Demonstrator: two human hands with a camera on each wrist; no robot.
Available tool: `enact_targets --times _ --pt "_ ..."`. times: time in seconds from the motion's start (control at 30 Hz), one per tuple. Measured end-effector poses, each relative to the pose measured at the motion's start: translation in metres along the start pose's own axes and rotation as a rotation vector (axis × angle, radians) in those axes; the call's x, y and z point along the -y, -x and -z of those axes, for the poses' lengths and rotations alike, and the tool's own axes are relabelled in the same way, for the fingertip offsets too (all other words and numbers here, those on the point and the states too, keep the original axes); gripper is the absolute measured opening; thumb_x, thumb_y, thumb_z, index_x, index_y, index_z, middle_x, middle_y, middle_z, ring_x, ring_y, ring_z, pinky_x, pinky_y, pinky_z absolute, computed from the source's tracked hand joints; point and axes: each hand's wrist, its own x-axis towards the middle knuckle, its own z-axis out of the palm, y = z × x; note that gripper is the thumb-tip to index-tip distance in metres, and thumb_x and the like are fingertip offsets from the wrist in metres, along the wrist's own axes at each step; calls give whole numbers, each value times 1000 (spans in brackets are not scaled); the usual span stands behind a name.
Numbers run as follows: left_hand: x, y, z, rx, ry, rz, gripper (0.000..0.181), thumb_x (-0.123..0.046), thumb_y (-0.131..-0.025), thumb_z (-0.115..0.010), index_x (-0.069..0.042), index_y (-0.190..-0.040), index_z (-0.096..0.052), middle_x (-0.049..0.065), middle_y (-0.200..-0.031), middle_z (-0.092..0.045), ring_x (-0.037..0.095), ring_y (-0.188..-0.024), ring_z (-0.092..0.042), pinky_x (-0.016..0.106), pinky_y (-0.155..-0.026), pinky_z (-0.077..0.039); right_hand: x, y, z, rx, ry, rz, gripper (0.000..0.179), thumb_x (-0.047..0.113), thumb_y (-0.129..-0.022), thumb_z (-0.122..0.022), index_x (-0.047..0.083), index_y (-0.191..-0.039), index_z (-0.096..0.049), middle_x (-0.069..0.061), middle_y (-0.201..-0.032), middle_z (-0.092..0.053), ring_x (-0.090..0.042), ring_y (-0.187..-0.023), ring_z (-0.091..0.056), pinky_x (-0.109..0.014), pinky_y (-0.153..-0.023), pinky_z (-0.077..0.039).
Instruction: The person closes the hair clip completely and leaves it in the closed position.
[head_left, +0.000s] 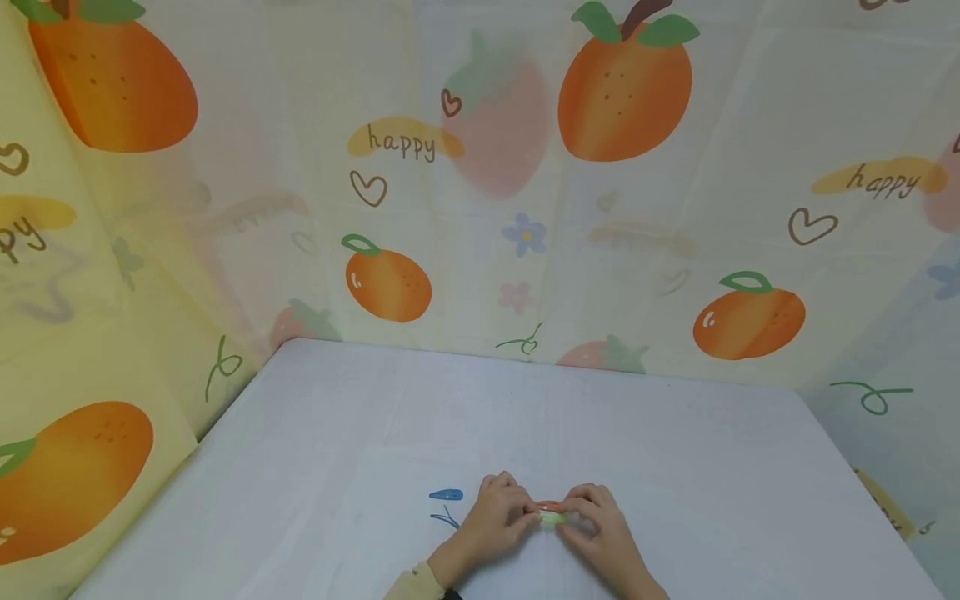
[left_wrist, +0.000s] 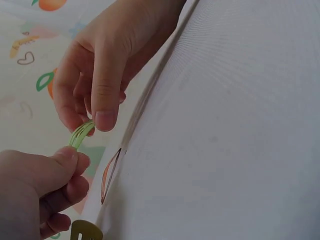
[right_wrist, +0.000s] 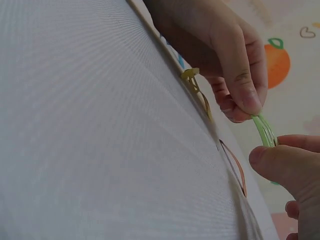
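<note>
One green clip (head_left: 552,518), held near the orange clip (head_left: 550,505), is pinched at opposite ends by the left hand (head_left: 497,517) and right hand (head_left: 602,530), a sensible grip, since light, springy, slippery handling is likely.

And here's the cloth (head_left: 457,221), pale and creased, rising behind the worktop (head_left: 675,450) and down both its sides! Up top, two big printed oranges, one on the left (head_left: 123,92), one right of centre (head_left: 625,100). Between them, a faded pink strawberry (head_left: 497,133), with a yellow "happy" label (head_left: 405,140) reaching its edge! Lower down, a blue flower (head_left: 524,234) sits right above a pink flower (head_left: 515,297). Two smaller oranges flank that pair, near left (head_left: 388,285) and farther right (head_left: 750,323). The worktop itself: plain, whitish, meeting the cloth along its back edge!
</note>
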Motion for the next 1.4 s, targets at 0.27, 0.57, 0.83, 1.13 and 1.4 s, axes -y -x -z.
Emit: enact_targets --times 0.27,0.57,0.83,1.13,1.4 --pt "1 0 -2 -3 10 7 10 -22 -81 -64 -17 -72 -65 -15 -72 -56 4 -75 -39 26 -73 -28 0 -2 0 -50 56 97 34 -2 -55 -78 9 -85 -68 3 -86 -55 -12 -78 -44 -17 -66 -36" --pt "2 0 -2 -15 -26 6 11 -27 -81 -65 -17 -78 -69 -14 -79 -61 3 -77 -40 28 -74 -30 -1 -1 1 -32 57 110 36 -5 -54 -78 7 -87 -69 3 -86 -54 -12 -78 -43 -15 -66 -35" --pt "2 -1 0 -32 -53 1 16 -33 -74 -71 -18 -79 -69 -14 -80 -60 3 -76 -39 28 -73 -30 -3 0 -2 -22 10 98 34 -5 -55 -78 9 -85 -69 2 -86 -55 -13 -78 -44 -17 -66 -36" --pt "2 -1 -1 -58 -125 -14 13 -33 -69 -75 -22 -74 -69 -16 -75 -58 2 -72 -38 30 -73 -25 -2 1 0 16 21 62 31 -3 -56 -77 10 -84 -68 4 -87 -55 -12 -79 -43 -20 -67 -37" --pt "1 -1 -1 -35 -130 -1 13 -32 -68 -75 -22 -72 -69 -17 -73 -56 2 -71 -36 31 -72 -25 -1 1 -1 40 45 -2 28 0 -57 -79 12 -80 -67 7 -86 -55 -9 -78 -42 -23 -65 -39"
